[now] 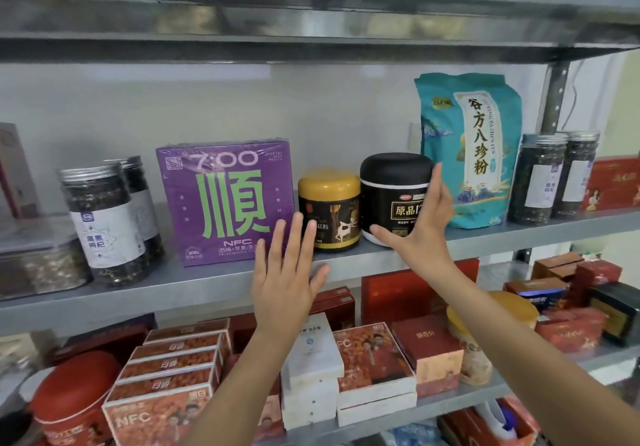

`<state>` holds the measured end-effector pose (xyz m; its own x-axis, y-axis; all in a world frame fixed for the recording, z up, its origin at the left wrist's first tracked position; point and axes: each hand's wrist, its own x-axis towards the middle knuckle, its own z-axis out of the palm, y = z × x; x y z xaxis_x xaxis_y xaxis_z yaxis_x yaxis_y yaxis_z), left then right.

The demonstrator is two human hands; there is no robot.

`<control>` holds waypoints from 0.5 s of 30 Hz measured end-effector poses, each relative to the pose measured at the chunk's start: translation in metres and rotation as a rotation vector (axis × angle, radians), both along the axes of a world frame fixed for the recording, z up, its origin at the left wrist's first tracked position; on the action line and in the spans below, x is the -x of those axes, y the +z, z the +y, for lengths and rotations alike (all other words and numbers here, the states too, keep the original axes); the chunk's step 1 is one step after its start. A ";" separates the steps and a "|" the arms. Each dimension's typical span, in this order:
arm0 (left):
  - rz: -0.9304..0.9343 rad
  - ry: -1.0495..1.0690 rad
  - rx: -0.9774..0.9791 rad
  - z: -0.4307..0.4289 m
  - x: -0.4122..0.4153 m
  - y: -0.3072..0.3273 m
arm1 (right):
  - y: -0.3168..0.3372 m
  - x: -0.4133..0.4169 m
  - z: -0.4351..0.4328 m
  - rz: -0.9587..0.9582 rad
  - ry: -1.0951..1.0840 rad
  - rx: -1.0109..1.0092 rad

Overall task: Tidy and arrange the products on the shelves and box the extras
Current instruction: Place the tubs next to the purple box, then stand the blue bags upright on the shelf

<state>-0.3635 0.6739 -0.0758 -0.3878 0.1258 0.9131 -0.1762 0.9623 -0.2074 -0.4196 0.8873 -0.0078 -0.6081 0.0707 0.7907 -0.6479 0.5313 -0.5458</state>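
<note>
Shelf [173, 286]: grey metal board, carrying every item noted here.
Tea jars [104, 217]: standing at far left, silver lids, white labels.
Purple box [225, 199]: standing upright just right of the tea jars.
Left hand [284, 286]: hovering wide open with fingers straight and spread, holding nothing, overlapping the purple box's lower right corner; contact cannot be told.
Gold-lidded jar [329, 210]: standing between the purple box and the black jar, left fingertips covering its lower left.
Black jar [391, 196]: sitting upright on the shelf, close beside the gold-lidded jar.
Right hand [422, 224]: spanning wide, straight fingers lying up the black jar's right side, thumb reaching across its lower front.
Teal bag [474, 147]: standing upright just right of the black jar, behind the right hand.
</note>
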 end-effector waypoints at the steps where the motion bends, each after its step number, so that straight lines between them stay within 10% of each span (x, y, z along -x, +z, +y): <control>1: 0.004 -0.001 0.008 0.000 0.001 0.000 | 0.000 0.002 -0.002 0.004 -0.009 0.004; 15: -0.076 -0.182 -0.122 0.061 -0.020 0.068 | 0.043 -0.007 0.080 0.026 -0.156 -0.211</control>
